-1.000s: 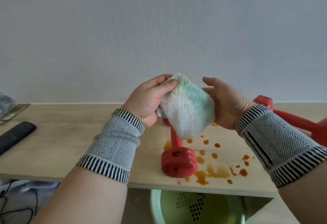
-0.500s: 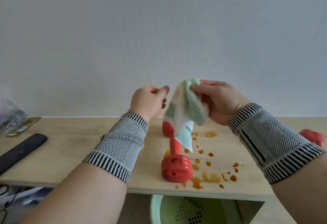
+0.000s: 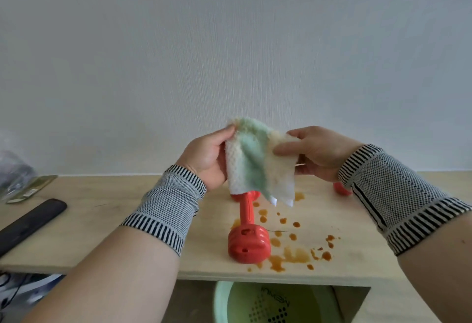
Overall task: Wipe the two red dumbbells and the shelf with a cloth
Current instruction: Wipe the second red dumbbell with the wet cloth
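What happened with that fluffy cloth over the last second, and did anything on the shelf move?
The cloth went from a bunched wad in both hands to hanging from the right hand alone; now the left hand has retaken its edge and it is spread between them. The red dumbbell, brown stains and shelf look unchanged.

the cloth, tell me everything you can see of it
The cloth is a small fluffy towel, pale green on one face and cream-white on the other, with faint brownish tinges. It hangs in the air above the shelf, partly unfolded, its corners pointing down. The left hand pinches its upper left edge; the right hand holds its right side. It touches nothing else.
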